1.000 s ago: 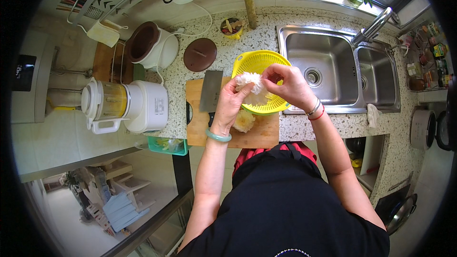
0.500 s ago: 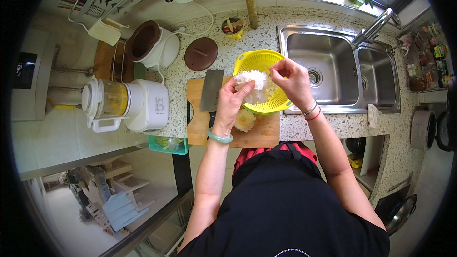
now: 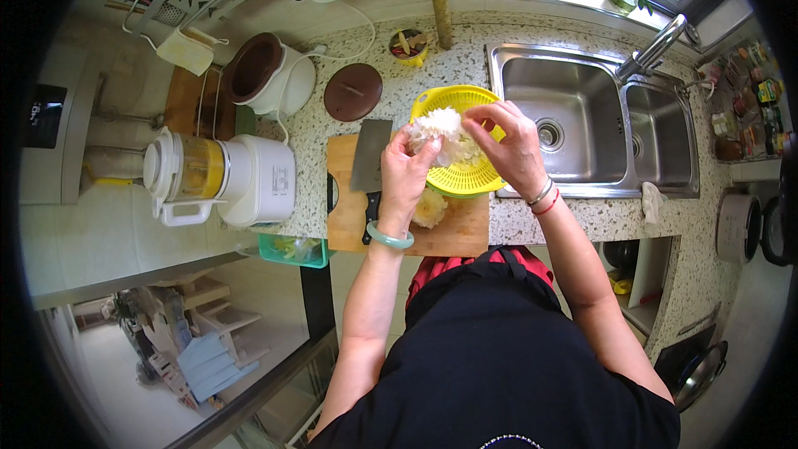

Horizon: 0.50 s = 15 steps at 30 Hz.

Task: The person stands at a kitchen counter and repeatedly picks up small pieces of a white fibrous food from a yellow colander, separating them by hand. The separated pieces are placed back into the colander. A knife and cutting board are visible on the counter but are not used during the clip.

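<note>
My left hand (image 3: 409, 170) is closed around a frilly clump of white fungus (image 3: 438, 123), held above a yellow colander (image 3: 465, 178). My right hand (image 3: 509, 141) is at the clump's right edge, its thumb and fingers bent in a pinch. Pale torn pieces lie in the colander, partly hidden by my hands. Another piece of white fungus with a yellowish middle (image 3: 429, 209) rests on the wooden cutting board (image 3: 457, 237), just in front of the colander. A cleaver (image 3: 370, 158) lies on the board to the left, its black handle toward me.
The steel double sink (image 3: 565, 108) is right of the colander. A brown lid (image 3: 353, 92), a white pot (image 3: 291, 87) and a blender with yellow contents (image 3: 199, 175) stand left. Behind is a small yellow bowl (image 3: 408, 48). A green bin (image 3: 293, 250) hangs below the counter edge.
My right hand has moved left, from over the colander's right side to the edge of the white fungus. The clump is tilted a little differently in my left hand.
</note>
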Available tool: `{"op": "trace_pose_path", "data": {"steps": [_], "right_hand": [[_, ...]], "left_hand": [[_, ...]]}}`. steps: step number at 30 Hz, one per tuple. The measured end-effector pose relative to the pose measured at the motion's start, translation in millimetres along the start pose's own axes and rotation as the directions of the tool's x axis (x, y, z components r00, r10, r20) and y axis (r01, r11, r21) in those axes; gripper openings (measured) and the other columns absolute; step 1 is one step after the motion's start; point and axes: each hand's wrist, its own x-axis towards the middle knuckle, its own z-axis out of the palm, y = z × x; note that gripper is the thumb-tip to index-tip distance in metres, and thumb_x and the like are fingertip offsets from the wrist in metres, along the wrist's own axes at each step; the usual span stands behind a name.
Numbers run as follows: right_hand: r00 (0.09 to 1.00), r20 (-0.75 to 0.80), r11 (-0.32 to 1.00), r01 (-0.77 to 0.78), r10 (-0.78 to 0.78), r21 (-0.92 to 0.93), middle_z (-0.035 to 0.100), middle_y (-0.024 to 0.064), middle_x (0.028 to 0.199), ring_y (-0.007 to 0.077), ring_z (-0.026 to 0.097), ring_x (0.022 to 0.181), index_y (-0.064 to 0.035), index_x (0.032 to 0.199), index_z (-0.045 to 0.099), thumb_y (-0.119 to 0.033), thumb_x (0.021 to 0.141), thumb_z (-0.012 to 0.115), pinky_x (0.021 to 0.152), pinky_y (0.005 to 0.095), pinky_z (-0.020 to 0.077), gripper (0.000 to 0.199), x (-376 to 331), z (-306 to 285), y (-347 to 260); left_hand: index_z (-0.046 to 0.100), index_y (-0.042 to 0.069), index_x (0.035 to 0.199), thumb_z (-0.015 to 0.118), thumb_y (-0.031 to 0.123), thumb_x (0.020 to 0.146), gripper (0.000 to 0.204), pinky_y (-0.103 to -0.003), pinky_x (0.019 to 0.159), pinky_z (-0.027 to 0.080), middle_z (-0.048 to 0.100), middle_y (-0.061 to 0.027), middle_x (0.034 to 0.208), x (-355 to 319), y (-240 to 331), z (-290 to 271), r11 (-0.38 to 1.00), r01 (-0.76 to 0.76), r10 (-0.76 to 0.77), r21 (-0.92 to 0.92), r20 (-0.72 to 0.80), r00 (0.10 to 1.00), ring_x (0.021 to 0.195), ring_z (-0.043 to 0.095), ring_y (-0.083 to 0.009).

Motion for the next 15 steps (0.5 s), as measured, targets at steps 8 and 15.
{"op": "trace_pose_path", "data": {"steps": [8, 15], "right_hand": [[0.983, -0.032, 0.975, 0.173, -0.179, -0.136, 0.060, 0.0071, 0.076, 0.0263, 0.060, 0.074, -0.0054, 0.087, 0.060, -0.010, 0.076, 0.073, 0.069, 0.0367, 0.0495, 0.017, -3.2, 11.6, -4.1], [0.944, -0.074, 0.925, 0.296, -0.321, -0.236, 0.058, 0.0088, 0.076, 0.0273, 0.059, 0.073, -0.0058, 0.088, 0.057, -0.006, 0.076, 0.070, 0.069, 0.0385, 0.0490, 0.018, 0.4, 11.3, -10.1]], "left_hand": [[0.066, 0.000, 0.104, 0.075, 0.014, 0.086, 0.024, -0.023, 0.075, 0.051, 0.071, -0.0036, 0.095, 0.7, 0.1, 9.0, 0.993, -0.027, 0.033, 0.111, -0.051, 0.998, 0.082, 0.062, -0.0066], [0.067, 0.000, 0.104, 0.075, 0.015, 0.086, 0.024, -0.023, 0.073, 0.051, 0.071, -0.0036, 0.094, -1.3, 9.2, 13.5, 0.981, -0.036, 0.045, 0.188, -0.041, 0.998, 0.081, 0.063, -0.0066]]}}
